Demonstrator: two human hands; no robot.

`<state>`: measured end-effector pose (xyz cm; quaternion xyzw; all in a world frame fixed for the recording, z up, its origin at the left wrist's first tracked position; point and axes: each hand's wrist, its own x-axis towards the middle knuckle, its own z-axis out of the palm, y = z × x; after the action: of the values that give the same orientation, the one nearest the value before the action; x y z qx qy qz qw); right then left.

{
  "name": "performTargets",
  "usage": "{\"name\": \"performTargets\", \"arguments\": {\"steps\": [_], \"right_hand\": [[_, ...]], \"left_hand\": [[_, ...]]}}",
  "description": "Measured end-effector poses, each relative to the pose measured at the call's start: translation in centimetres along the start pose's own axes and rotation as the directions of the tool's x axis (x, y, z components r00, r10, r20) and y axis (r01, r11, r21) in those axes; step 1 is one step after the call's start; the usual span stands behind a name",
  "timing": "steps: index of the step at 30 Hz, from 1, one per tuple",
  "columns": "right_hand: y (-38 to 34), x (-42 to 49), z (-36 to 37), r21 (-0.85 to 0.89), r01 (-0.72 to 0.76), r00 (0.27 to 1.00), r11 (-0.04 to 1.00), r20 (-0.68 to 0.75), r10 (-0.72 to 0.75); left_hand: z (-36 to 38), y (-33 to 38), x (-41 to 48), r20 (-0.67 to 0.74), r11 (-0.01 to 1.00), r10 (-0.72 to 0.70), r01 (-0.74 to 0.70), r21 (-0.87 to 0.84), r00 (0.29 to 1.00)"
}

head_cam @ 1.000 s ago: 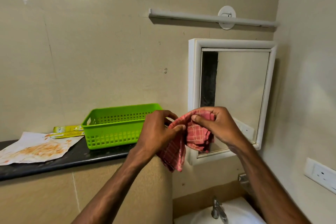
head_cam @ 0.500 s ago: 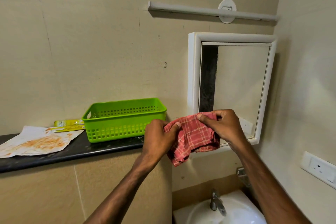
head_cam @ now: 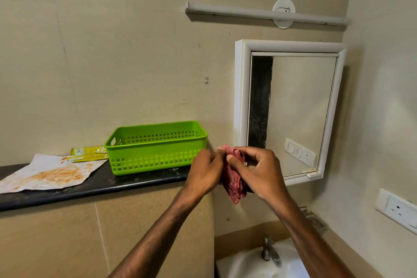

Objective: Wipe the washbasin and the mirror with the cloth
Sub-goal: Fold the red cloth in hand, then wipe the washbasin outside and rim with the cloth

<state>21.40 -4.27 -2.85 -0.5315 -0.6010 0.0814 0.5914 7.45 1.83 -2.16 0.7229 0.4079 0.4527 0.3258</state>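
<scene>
— How many hands?
— Two. The left hand (head_cam: 206, 170) and right hand (head_cam: 261, 176) both pinch one bunched red cloth (head_cam: 234, 184), by the one mirror's (head_cam: 300, 108) bottom left corner.
— Below?
— One washbasin (head_cam: 243, 262). One green basket (head_cam: 155, 149) sits near the shelf's (head_cam: 90, 189) end.

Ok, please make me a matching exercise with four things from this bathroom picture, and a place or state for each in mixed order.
Things: 1 cloth; 2 basket; 3 mirror; 4 paper.
Descriptions: A white frame, on the wall; B orange stains, lying flat; C bunched between left hand and right hand; D green, standing on the counter.
Pairs: 1-C, 2-D, 3-A, 4-B.
</scene>
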Motion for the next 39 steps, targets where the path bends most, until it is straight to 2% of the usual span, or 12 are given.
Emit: {"name": "performTargets", "arguments": {"steps": [4,8,12,17,22,25,28,31,33,36,39], "right_hand": [[0.3,-0.9,1.1,-0.014,0.117,0.981,0.993,0.156,-0.113],[1.2,-0.7,1.2,-0.174,0.155,0.981,0.973,0.147,-0.130],[1.7,-0.2,1.2,-0.022,0.121,0.955,0.992,0.276,-0.111],[2.6,-0.2,0.9,-0.021,0.102,0.948,0.995,0.305,-0.090],[3.3,0.2,0.4,0.007,0.086,0.925,0.996,0.370,-0.082],[3.7,0.0,0.6,0.076,0.021,0.940,0.997,0.339,-0.046],[3.7,-0.5,0.6,0.233,-0.113,0.956,0.966,0.292,0.041],[4.5,-1.7,0.9,0.387,-0.292,0.945,0.875,0.259,0.201],[5.8,-2.9,1.4,0.500,-0.411,0.911,0.762,0.247,0.330],[8.6,-5.2,2.2,0.648,-0.574,0.791,0.500,0.280,0.544],[12.6,-7.9,2.9,0.673,-0.677,0.650,0.298,0.357,0.671]], "left_hand": [[-0.4,0.7,-0.3,0.118,0.979,-0.082,0.102,-0.174,0.990],[-0.7,1.5,-0.1,0.211,0.928,-0.167,0.226,-0.297,0.963],[-0.3,2.2,-0.1,0.216,0.944,-0.144,0.200,-0.263,0.966],[0.3,2.7,-0.2,0.204,0.960,-0.096,0.145,-0.239,0.974],[0.4,2.9,-0.1,0.240,0.935,-0.102,0.175,-0.308,0.966],[0.2,3.0,-0.1,0.246,0.915,-0.110,0.195,-0.354,0.963],[0.2,2.1,-0.7,0.230,0.916,-0.088,0.170,-0.365,0.969],[0.5,-0.3,-1.6,0.179,0.962,-0.062,0.106,-0.250,0.982],[1.1,-2.5,-2.1,0.154,0.985,-0.053,0.077,-0.153,0.987],[2.9,-6.2,-3.1,0.143,0.997,-0.038,0.028,0.067,0.989],[5.3,-9.9,-4.8,0.163,0.991,-0.054,0.032,0.133,0.985]]}}
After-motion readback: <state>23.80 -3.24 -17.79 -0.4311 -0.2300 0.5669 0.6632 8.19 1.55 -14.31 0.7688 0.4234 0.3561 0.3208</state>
